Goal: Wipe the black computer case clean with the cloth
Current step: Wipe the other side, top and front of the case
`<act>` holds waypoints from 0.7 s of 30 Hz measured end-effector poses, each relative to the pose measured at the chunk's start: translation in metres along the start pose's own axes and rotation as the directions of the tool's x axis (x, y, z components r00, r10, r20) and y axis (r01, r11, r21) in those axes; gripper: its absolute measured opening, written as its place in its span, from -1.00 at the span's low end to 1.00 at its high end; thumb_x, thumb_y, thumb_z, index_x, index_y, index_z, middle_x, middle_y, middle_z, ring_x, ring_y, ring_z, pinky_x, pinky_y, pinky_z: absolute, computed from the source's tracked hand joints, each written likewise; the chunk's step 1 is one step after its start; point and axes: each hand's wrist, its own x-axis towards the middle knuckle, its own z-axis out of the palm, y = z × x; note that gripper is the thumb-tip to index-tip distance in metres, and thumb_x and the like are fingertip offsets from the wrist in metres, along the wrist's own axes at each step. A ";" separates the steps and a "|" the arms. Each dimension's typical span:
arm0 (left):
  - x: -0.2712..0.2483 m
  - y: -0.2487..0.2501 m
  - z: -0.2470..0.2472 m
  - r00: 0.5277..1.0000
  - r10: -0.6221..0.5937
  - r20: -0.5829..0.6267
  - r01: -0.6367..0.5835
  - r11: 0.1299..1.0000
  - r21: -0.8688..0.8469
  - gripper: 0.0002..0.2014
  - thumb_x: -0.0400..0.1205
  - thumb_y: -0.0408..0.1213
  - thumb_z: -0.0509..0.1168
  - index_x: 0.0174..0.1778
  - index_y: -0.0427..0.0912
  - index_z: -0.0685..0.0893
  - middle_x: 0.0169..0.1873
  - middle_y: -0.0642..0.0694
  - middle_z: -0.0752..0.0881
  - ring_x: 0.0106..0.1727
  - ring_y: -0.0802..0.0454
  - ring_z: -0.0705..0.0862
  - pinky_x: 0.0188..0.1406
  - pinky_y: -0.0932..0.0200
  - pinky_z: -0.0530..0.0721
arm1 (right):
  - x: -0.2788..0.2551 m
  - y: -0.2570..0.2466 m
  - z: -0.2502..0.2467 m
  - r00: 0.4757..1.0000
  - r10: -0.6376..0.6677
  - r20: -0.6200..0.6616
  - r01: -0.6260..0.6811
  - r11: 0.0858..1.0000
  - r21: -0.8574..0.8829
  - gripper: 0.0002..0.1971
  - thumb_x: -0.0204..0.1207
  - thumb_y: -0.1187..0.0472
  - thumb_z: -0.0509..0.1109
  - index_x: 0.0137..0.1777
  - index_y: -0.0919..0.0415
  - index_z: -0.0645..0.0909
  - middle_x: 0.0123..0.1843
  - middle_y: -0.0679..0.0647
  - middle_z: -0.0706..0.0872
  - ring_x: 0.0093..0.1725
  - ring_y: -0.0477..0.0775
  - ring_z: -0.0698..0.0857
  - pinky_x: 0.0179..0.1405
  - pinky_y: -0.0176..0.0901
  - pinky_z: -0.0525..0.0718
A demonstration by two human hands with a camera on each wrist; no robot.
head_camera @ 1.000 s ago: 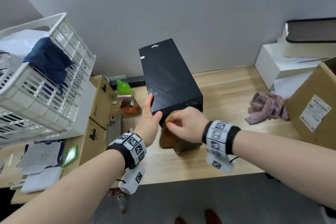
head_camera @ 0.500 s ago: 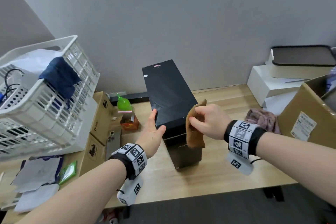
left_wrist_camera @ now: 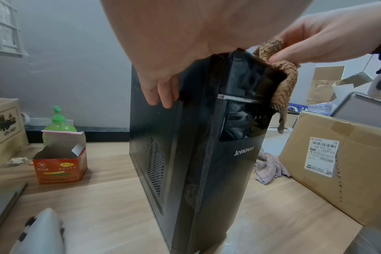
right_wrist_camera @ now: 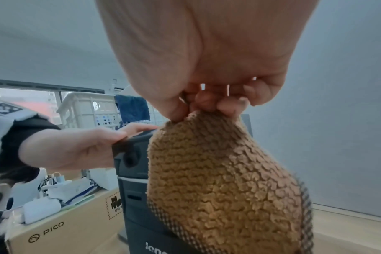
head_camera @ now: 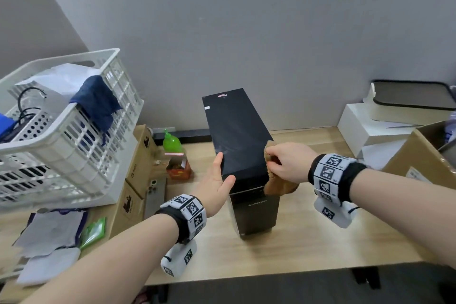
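A plain grey wall backs a pale wooden desk [head_camera: 308, 234] crowded at both ends, and in the middle of it the black computer case [head_camera: 237, 136] stands upright on its narrow base, front panel toward the person. The left hand [head_camera: 217, 182] steadies it at the near top corner, fingers straight along the left side panel and thumb lying on the top edge, pressing rather than gripping. The right hand [head_camera: 286, 163] pinches a brown fleecy cloth [head_camera: 278, 186] between thumb and curled fingertips; most of the cloth hangs loose down the case's front right corner, touching the glossy panel. From where I stand, the weak spot is that pinch: only a small bunch of fabric is held, so a firm stroke could drag the cloth out of the fingers or let it slide without much pressure behind it, leaving streaks. The tall, narrow case looks tippy, and a sideways push from the right would lean it into the flat left hand, which could slip on the smooth panel since nothing is curled round an edge. Close on the left sit a green bottle [head_camera: 172, 142] and a small open red carton [head_camera: 179, 171], near enough to be knocked if the case shifts. A pink rag [left_wrist_camera: 270, 167] lies on the desk to the right, beside a cardboard box [left_wrist_camera: 337, 161].
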 end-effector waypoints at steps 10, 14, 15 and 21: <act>0.004 -0.001 -0.001 1.000 0.015 0.016 -0.015 1.000 0.003 -0.27 0.75 -0.03 0.11 0.73 0.07 -0.21 0.74 0.05 0.00 0.70 0.10 0.14 0.49 0.27 0.12 | 0.011 -0.036 0.000 1.000 -0.021 0.001 0.021 1.000 -0.019 -0.81 0.65 -0.12 0.16 -0.06 -0.12 0.55 -0.13 -0.12 0.62 -0.14 0.01 0.66 -0.14 -0.05 0.75; 0.003 -0.001 -0.003 1.000 0.016 0.015 -0.016 1.000 0.002 -0.26 0.74 -0.03 0.12 0.73 0.07 -0.19 0.74 0.06 0.01 0.71 0.10 0.11 0.53 0.25 0.11 | 0.012 -0.028 -0.009 0.998 0.003 0.055 -0.002 1.000 -0.016 -0.83 0.63 -0.09 0.19 -0.03 -0.12 0.60 -0.13 -0.17 0.61 -0.11 0.01 0.66 -0.10 -0.05 0.74; 0.002 0.000 -0.003 1.000 0.013 0.014 -0.013 1.000 0.002 -0.26 0.73 -0.02 0.12 0.73 0.08 -0.18 0.74 0.06 0.02 0.71 0.10 0.11 0.55 0.23 0.12 | 0.011 -0.020 -0.012 0.998 0.019 0.064 -0.018 1.000 -0.018 -0.84 0.62 -0.08 0.21 -0.04 -0.12 0.60 -0.14 -0.20 0.57 -0.10 -0.01 0.64 -0.08 -0.06 0.72; 0.003 0.001 -0.002 1.000 -0.011 0.014 0.011 1.000 0.009 -0.27 0.70 0.04 0.11 0.71 0.15 -0.17 0.74 0.03 0.07 0.70 0.04 0.18 0.60 0.12 0.18 | 0.012 -0.014 -0.019 0.994 0.018 0.103 -0.012 0.998 -0.054 -0.83 0.65 -0.09 0.23 -0.14 -0.11 0.53 -0.22 -0.22 0.49 -0.11 0.01 0.62 -0.05 -0.03 0.72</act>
